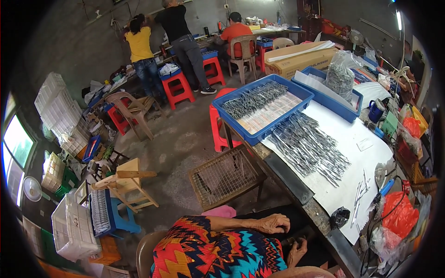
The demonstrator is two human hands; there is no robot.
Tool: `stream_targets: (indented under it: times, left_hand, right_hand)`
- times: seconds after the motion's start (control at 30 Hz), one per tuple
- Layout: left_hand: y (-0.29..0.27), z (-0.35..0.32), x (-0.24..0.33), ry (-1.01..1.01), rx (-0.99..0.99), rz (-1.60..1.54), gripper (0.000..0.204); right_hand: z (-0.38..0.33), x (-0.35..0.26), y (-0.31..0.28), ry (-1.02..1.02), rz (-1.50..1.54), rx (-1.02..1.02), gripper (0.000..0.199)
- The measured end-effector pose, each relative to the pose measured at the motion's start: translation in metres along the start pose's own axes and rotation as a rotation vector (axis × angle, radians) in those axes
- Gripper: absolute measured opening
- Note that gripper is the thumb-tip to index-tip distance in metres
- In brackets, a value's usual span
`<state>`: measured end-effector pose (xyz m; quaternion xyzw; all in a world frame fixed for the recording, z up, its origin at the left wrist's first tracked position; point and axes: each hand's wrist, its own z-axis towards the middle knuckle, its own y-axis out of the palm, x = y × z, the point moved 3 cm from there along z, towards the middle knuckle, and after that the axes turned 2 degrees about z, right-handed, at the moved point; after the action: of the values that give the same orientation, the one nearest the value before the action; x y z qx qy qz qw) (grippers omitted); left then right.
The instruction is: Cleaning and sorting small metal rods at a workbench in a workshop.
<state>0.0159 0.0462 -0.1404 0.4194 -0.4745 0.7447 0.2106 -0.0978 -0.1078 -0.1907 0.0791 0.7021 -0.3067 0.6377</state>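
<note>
My left hand [274,224] lies on my dark-clothed lap, its fingers loosely bent and nothing visible in it. Just below, close to the table's near edge, is my right hand [296,252]. Its thumb and finger stand apart over a dark gap, and no object can be made out there. Both hands are off the table. On the white sheet [345,139] beside me lies a wide spread of thin grey metal rods [310,147], which look like drill bits. Several loose rods [359,197] lie nearer to me, by a small black plastic bag [340,217].
A blue tray [252,137] of similar rods stands at the table's far left corner, beside another blue tray [354,116] with a filled clear bag [340,76]. Red plastic bags [398,213] and cables crowd the right side. A woven-top stool [225,178] stands left of the table. Three people work along the far wall.
</note>
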Motion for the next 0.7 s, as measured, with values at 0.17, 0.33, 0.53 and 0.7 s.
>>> stream_targets:
  times: [0.17,0.33,0.53,0.7]
  left_hand:
    - [0.002,-0.003,-0.001,0.01,0.021,0.009,0.007]
    - [0.001,-0.001,-0.003,0.025,0.038,0.0,0.01]
    - [0.003,-0.003,-0.013,0.024,0.034,0.056,0.01]
    - [0.001,0.002,-0.005,0.0,0.024,0.064,0.009]
  right_hand:
    - [-0.001,0.003,0.001,0.042,0.011,-0.013,0.011]
    - [-0.001,0.016,0.002,-0.006,0.006,0.061,0.011]
    - [0.0,0.011,0.004,-0.032,0.052,0.067,0.012]
    - [-0.002,0.002,-0.002,-0.055,0.023,0.084,0.015]
